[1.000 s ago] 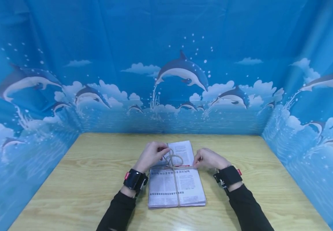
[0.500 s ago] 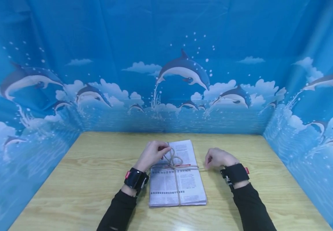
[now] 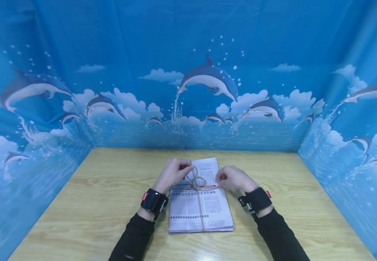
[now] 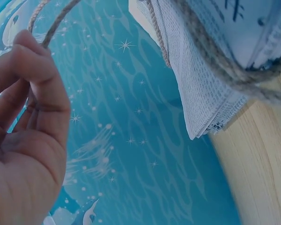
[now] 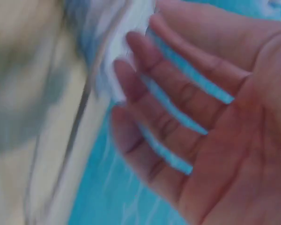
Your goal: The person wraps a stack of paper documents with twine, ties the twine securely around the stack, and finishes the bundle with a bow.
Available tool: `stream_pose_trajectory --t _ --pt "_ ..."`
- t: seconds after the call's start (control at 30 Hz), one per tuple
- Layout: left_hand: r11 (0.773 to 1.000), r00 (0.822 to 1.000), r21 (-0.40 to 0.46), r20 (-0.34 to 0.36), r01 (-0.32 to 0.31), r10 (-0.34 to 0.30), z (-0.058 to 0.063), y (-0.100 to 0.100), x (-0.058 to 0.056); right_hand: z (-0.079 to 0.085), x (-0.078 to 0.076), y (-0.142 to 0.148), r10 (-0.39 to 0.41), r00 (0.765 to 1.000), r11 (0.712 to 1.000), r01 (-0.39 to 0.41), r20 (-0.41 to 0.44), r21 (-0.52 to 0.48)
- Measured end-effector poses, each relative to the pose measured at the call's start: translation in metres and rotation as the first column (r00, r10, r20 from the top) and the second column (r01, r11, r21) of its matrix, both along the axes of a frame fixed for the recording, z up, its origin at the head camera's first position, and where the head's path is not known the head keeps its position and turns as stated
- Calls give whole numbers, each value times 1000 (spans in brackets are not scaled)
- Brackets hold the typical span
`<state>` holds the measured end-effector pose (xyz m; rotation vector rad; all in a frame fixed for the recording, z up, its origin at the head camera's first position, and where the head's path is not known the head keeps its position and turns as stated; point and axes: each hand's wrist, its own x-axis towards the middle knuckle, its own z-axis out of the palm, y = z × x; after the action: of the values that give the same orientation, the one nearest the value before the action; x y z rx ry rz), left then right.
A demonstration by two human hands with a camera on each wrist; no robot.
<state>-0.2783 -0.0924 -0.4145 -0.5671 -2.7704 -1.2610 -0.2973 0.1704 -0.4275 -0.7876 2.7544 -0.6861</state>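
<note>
A stack of folded newspapers (image 3: 185, 206) lies on the table, with brown twine (image 3: 200, 210) crossing it lengthwise and widthwise. Loops of the twine form a bow shape above the crossing. At the upper left of the stack, my left hand (image 3: 172, 174) pinches one loop between thumb and fingertips; the left wrist view shows this twine loop (image 4: 59, 21) rising from the fingers. My right hand (image 3: 235, 178) is over the stack's right edge, near the twine. Its fingers (image 5: 173, 98) are loosely extended in the right wrist view, with nothing held. That view is partly blurred.
The light wood table (image 3: 110, 203) extends around the stack. A blue dolphin-print curtain (image 3: 136, 90) encloses its back and sides. Thin strands of twine (image 5: 75, 126) run past the right fingers in the right wrist view. Each wrist wears a black band.
My right hand first pulled a twine end out to the right, then let it go and came back left to the stack's edge. The left hand stayed on its loop.
</note>
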Motion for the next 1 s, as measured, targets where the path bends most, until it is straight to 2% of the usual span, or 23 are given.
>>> stream_pose_trajectory --t 0.13,0.23,0.33,0.43,0.6,0.83,1.0 --pt "1000 1000 -4 -21 2 -2 0 0 -1 -2 8 -25 118 993 989 -120 -31 -85" --pt "1000 999 -9 -38 2 -3 0 1 -2 -7 13 -39 126 986 988 -134 -109 -73" --pt "1000 999 -4 -39 9 -9 0 2 -3 -14 16 -48 115 975 992 -121 -193 -20" --pt "1000 999 3 -32 11 -11 0 2 -3 -17 17 -51 119 963 992 -124 -241 -5" --pt "1000 999 4 -29 16 -16 1 0 -1 -18 16 -48 156 962 984 -172 -223 -54" --pt "999 1000 27 7 21 -21 0 -1 0 -17 10 -43 176 975 973 -194 -138 -127" --pt "1000 1000 20 3 24 -24 1 -2 1 -15 2 -42 205 976 962 -216 -79 -168"
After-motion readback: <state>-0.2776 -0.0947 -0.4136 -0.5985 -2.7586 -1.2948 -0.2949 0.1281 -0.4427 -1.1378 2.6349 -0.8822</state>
